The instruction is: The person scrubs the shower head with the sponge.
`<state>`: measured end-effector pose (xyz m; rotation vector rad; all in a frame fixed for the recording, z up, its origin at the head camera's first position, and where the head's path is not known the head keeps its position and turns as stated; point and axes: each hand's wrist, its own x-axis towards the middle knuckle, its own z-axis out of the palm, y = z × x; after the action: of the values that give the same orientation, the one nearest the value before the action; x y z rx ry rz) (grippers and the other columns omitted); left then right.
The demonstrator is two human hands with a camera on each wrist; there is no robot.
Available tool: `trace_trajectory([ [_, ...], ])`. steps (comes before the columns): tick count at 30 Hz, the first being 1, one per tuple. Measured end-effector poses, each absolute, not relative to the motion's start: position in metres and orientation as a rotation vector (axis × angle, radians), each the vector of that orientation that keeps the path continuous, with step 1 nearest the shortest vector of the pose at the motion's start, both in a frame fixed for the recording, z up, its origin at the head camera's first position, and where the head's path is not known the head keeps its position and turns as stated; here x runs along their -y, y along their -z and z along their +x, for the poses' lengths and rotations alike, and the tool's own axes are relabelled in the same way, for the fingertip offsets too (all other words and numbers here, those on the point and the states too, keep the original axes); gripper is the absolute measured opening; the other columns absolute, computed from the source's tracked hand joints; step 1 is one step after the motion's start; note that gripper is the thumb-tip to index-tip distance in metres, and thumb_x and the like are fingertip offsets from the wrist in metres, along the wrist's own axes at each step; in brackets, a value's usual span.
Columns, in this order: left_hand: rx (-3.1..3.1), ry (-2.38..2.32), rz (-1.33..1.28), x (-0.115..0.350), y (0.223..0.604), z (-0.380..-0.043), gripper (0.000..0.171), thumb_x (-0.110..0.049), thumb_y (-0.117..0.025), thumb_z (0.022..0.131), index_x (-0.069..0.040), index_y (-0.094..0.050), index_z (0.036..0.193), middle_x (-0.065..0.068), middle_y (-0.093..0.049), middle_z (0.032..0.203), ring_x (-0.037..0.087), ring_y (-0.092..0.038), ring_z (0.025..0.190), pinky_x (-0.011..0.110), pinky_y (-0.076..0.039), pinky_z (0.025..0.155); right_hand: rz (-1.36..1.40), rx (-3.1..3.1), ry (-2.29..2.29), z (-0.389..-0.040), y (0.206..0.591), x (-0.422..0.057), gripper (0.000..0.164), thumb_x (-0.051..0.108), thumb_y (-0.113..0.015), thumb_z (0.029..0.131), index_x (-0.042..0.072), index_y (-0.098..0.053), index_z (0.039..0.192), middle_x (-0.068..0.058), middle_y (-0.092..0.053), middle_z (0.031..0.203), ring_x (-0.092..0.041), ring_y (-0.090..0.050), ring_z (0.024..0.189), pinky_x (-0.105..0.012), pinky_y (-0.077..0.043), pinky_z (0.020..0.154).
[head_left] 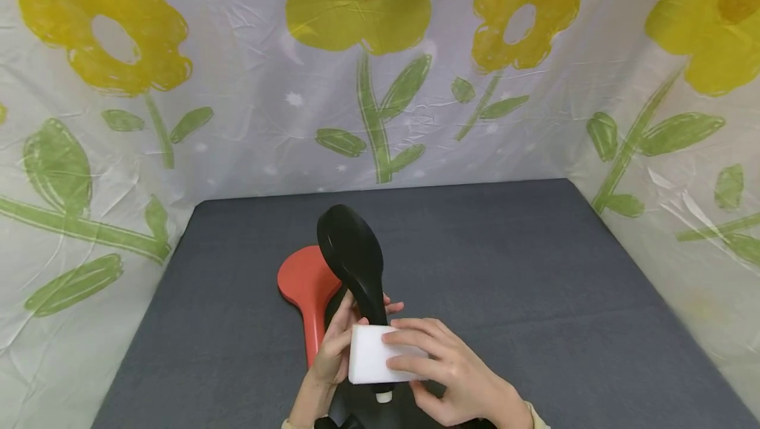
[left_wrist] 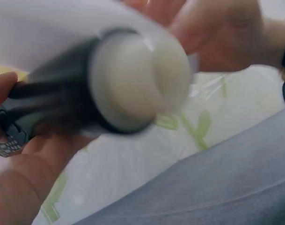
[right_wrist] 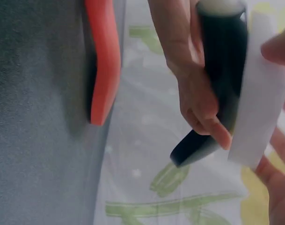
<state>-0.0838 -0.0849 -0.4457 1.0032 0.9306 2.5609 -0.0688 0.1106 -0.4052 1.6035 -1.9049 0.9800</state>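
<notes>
My left hand [head_left: 334,353] grips a black handheld shower head [head_left: 351,251] by its handle, the broad head tilted up and away. A whitish connector end [left_wrist: 128,82] pokes out at the bottom of the handle, blurred in the left wrist view. Between the fingers and thumb of my right hand [head_left: 454,369] is a white sponge block [head_left: 371,360]. The sponge lies along the handle, covering its lower part in the head view. From the right wrist view, the block's narrow side shows right beside the black handle.
Left of the shower head, a red long-handled piece with a round head [head_left: 305,277] lies on the dark grey table [head_left: 505,264]. Its handle end is partly hidden by my left hand. A flower-printed curtain [head_left: 249,119] surrounds the table's back and sides.
</notes>
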Motion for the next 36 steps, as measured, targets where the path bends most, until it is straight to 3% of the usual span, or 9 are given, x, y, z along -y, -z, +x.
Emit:
trace_trajectory([
  [5,-0.936,-2.564,0.915,0.083,0.455,-0.084,0.058,0.007,-0.023,0.090,-0.007,0.000,0.141,0.018,-0.022,0.137,0.028,-0.034,0.121,0.035,-0.040,0.090,1.367,1.926,-1.112,-0.077,0.387,-0.104,0.027,0.009,-0.054,0.082,0.001,-0.058,0.107,-0.021,-0.047,0.119,-0.037,-0.043,0.108,-0.041,-0.038,0.088],
  [9,-0.953,-2.549,0.872,0.079,0.457,-0.084,0.058,0.009,-0.020,0.090,-0.006,0.001,0.141,0.020,-0.013,0.140,0.030,-0.030,0.122,0.040,-0.040,0.089,1.272,1.964,-1.160,-0.087,0.386,-0.104,0.030,0.011,-0.054,0.084,0.000,-0.055,0.111,-0.023,-0.045,0.120,-0.037,-0.041,0.109,-0.039,-0.039,0.086],
  [15,-0.991,-2.574,0.927,0.080,0.460,-0.089,0.054,0.008,-0.023,0.090,-0.002,-0.004,0.140,0.022,-0.027,0.134,0.029,-0.040,0.115,0.038,-0.043,0.087,1.422,1.942,-1.151,-0.085,0.410,-0.117,0.031,0.011,-0.056,0.081,0.004,-0.057,0.111,-0.020,-0.046,0.121,-0.036,-0.041,0.111,-0.039,-0.036,0.091],
  [18,-1.073,-2.591,0.951,0.082,0.468,-0.093,0.051,0.003,-0.026,0.093,-0.003,-0.008,0.140,0.024,-0.032,0.132,0.035,-0.045,0.112,0.042,-0.043,0.085,1.558,1.923,-1.125,-0.077,0.414,-0.125,0.032,0.009,-0.057,0.078,0.006,-0.058,0.109,-0.018,-0.048,0.120,-0.035,-0.043,0.109,-0.039,-0.037,0.089],
  [22,-1.106,-2.609,0.921,0.085,0.467,-0.096,0.050,0.001,-0.025,0.094,-0.004,-0.007,0.140,0.027,-0.030,0.132,0.047,-0.043,0.109,0.054,-0.041,0.080,1.689,1.912,-1.102,-0.071,0.413,-0.134,0.035,0.005,-0.056,0.073,0.009,-0.058,0.107,-0.014,-0.050,0.120,-0.033,-0.043,0.109,-0.039,-0.039,0.087],
  [25,-1.054,-2.625,0.883,0.084,0.456,-0.094,0.050,0.005,-0.022,0.093,-0.004,-0.005,0.140,0.029,-0.028,0.133,0.049,-0.039,0.111,0.056,-0.039,0.081,1.702,1.882,-1.109,-0.072,0.411,-0.133,0.035,0.004,-0.056,0.071,0.008,-0.059,0.105,-0.014,-0.050,0.118,-0.034,-0.044,0.108,-0.040,-0.039,0.086],
  [32,-1.005,-2.646,0.911,0.080,0.452,-0.093,0.055,0.011,-0.025,0.088,-0.002,-0.009,0.139,0.024,-0.032,0.132,0.033,-0.043,0.115,0.039,-0.043,0.086,1.489,1.888,-1.127,-0.083,0.407,-0.112,0.031,0.009,-0.057,0.079,0.003,-0.058,0.109,-0.019,-0.048,0.120,-0.037,-0.042,0.110,-0.041,-0.036,0.090],
  [36,-0.997,-2.679,0.943,0.082,0.452,-0.095,0.056,0.012,-0.026,0.088,-0.003,-0.010,0.139,0.021,-0.031,0.133,0.035,-0.036,0.120,0.039,-0.042,0.088,1.514,1.905,-1.093,-0.082,0.411,-0.111,0.030,0.010,-0.055,0.080,0.004,-0.058,0.110,-0.018,-0.048,0.121,-0.037,-0.041,0.111,-0.042,-0.035,0.091],
])
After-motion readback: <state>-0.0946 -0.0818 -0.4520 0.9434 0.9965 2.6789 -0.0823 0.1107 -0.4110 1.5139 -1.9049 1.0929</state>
